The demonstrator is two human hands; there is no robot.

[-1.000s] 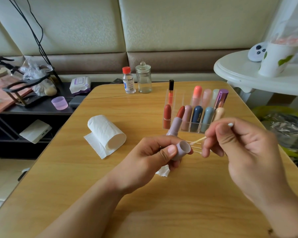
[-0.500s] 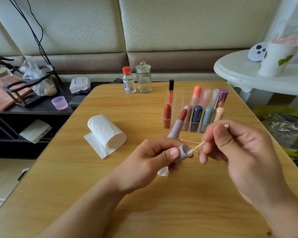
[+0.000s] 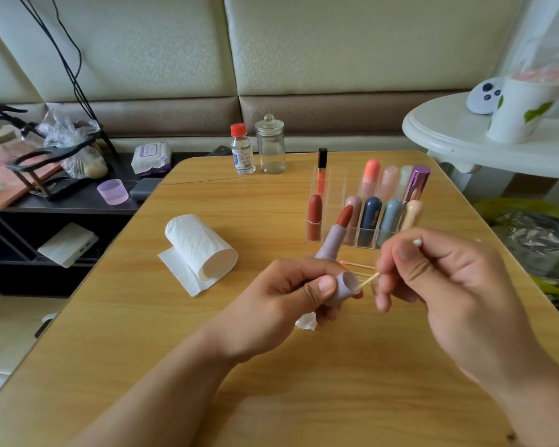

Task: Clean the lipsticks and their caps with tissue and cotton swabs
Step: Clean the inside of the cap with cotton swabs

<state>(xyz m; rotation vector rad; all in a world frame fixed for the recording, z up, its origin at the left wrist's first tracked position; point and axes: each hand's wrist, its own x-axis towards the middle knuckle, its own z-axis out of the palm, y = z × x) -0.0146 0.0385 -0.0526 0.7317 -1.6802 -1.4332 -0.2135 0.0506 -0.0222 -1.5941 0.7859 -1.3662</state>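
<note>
Two bare forearms, no sleeves in view, left hand and right hand ringless, nails short.

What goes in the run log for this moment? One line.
step: swabbing cap | left hand: holds lilac cap, open lipstick | right hand: pinches cotton swab, tip in cap

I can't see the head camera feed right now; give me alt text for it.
The right hand pokes a cotton swab into the open lilac cap held by the left hand, which also grips the uncapped red lipstick and a scrap of tissue. Behind them on the wooden table sit a tissue roll and a clear organizer of lipsticks.
</note>
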